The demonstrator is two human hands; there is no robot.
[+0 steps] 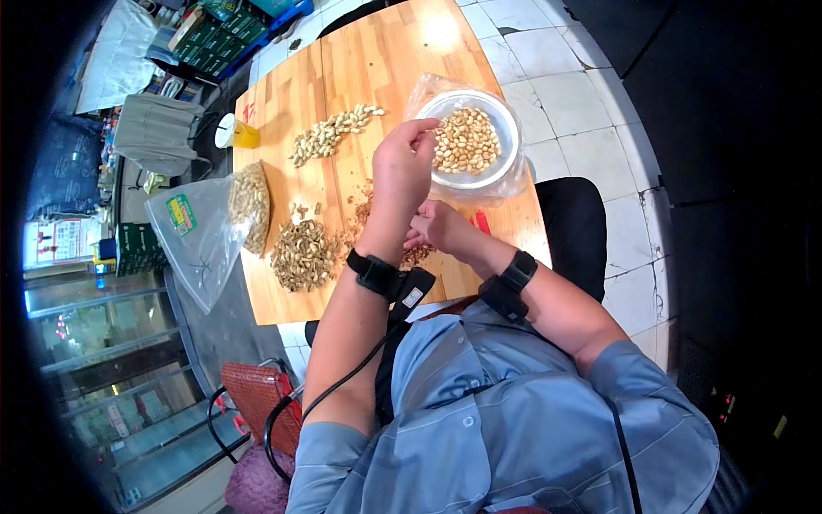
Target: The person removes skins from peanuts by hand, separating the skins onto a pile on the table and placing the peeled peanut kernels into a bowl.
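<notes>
My left hand (402, 167) is at the left rim of a white bowl (512, 152), its fingers curled together by the shelled peanuts (468, 141). Any small thing in those fingers is hidden. Lower down, my right hand (438, 226) hovers over reddish peanut skins (417, 256) near my left wrist. Its fingers are bent in a pinch, and what they hold cannot be made out. Clear plastic (516, 182) lies around the bowl. Unshelled peanuts (330, 137) are spread farther up the wooden table (360, 64). A heap of split peanut shells (303, 255) sits left of my forearm.
A clear plastic bag (204, 227) with more unshelled peanuts hangs over the table's left edge. Above it stands a cup of yellow drink (243, 134). A red strip (482, 223) lies right of my right hand. A red-backed chair (255, 396) stands at lower left.
</notes>
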